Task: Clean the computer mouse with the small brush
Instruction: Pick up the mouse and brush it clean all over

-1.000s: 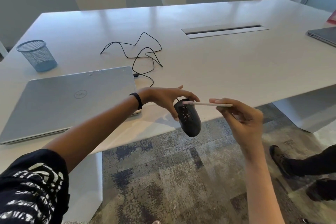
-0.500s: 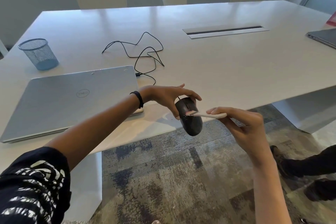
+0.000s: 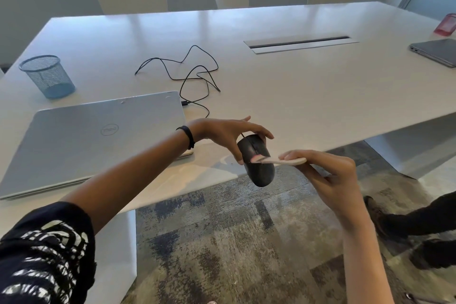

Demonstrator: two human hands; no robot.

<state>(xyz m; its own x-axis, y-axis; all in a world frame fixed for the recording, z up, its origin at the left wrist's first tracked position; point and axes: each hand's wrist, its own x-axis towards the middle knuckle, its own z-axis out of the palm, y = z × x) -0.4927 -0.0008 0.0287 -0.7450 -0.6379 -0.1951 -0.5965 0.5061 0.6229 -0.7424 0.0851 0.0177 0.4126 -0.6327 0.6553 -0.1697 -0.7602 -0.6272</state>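
Mouse (image 3: 259,168): black, held in the air just off the near edge of the tabletop (image 3: 308,96), over the carpet. It hangs steeply tilted, front end up, rounded back end down.

Left hand (image 3: 222,133): fingers come over the front end from above and pinch it against the thumb on the near side. The back half of the shell is left bare for brushing.

Right hand (image 3: 328,175): fingers curled round the flat white handle of the small brush (image 3: 274,160), which lies nearly level. The pinkish bristle tip touches the mouse's upper shell about midway along.

Handling, judged:
- Mouse looks light and rigid; a smooth plastic shell is likely slippery under a fingertip pinch. A hold across the narrow sides near the front suits it, away from buttons and wheel.
- A thin black cable (image 3: 195,76) lies looped on the tabletop and reaches the closed laptop (image 3: 98,136); probably the mouse's lead, though its run to the mouse is mostly hidden by the hand. It may tug if the mouse is turned far.
- Brush handle appears thin, may flex; bristles soft. Light strokes suffice, and hard pressure could twist the mouse out of the pinch.
- A drop here lands on carpet, not tabletop.
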